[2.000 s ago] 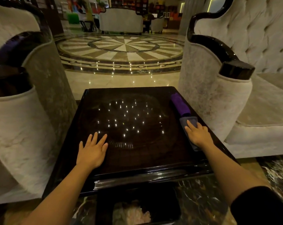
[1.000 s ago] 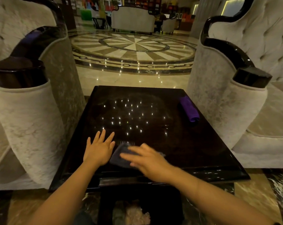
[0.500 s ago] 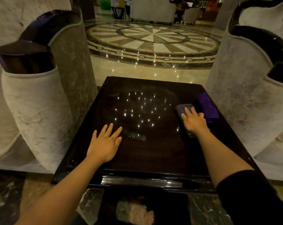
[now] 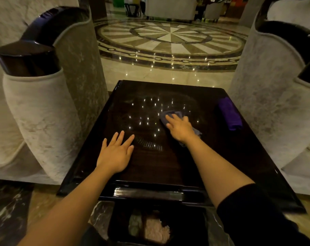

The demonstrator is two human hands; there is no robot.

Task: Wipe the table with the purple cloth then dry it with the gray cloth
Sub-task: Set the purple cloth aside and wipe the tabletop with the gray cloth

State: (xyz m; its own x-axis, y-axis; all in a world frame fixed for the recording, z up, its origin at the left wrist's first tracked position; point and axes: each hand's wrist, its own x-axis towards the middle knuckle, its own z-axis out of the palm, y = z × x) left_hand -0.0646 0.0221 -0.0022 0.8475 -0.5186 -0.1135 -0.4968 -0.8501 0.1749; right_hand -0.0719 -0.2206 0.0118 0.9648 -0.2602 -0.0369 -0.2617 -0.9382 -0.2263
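At the far left stands a pale upholstered armchair (image 4: 42,110) with a glossy dark cap on its arm, close beside the left edge of the dark polished table (image 4: 168,167). The left hand (image 4: 116,153) lies palm-down on the near-left part of the tabletop, fingers spread flat, gripping nothing. Small points of reflected light dot the surface beyond it.

Toward the middle of the table, the right hand (image 4: 180,129) presses flat on the gray cloth (image 4: 170,115), fingers extended over it rather than closed around it. The cloth shows bunched ahead of the fingertips and again at the wrist; how much of it lies under the palm is hard to tell in the dim light. A black sleeve (image 4: 253,213) covers the upper right arm.

Farther right, the purple cloth (image 4: 229,115) lies rolled near the table's right edge, well apart from the hand. Just beyond that edge rises a second pale armchair (image 4: 267,110). Behind the table, the marble floor (image 4: 170,36) carries a round sunburst inlay.
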